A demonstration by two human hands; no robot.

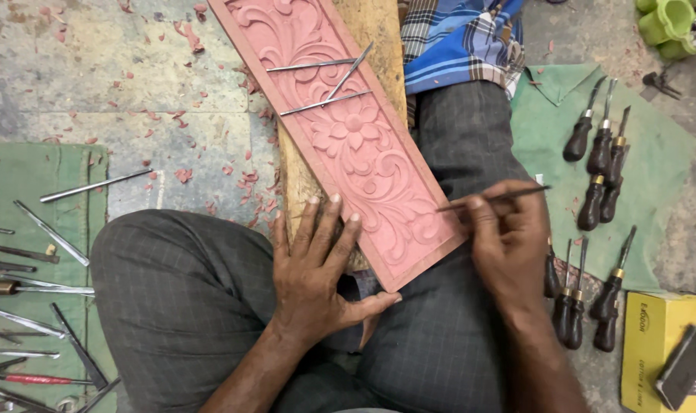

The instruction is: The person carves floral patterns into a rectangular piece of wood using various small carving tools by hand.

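While the pink carved panel (pixel 348 130) lies slantwise across a wooden block (pixel 306 183) between the seated person's knees, its near corner reaching the lap, the right hand (pixel 508 245) is clenched in a pinch around a slim metal carving tool (pixel 493 199), whose tip touches the panel's right edge near the lower scrolls. Spread flat with fingers released, the left hand (pixel 317 275) presses on the panel's near end and the block beside it, gripping nothing. Flower and leaf scrolls already stand in relief along the whole visible length, so the carving looks far advanced, with what seems to be only fine trimming left near the edge. Three thin steel chisels (pixel 325 80) rest loose on the upper part of the panel. Pink shavings (pixel 248 187) scatter the concrete floor to the left. Wooden-handled gouges (pixel 600 168) lie on a green cloth (pixel 661 153) to the right, more steel tools (pixel 34 306) on another cloth at the left, and a yellow box (pixel 646 344) sits at lower right
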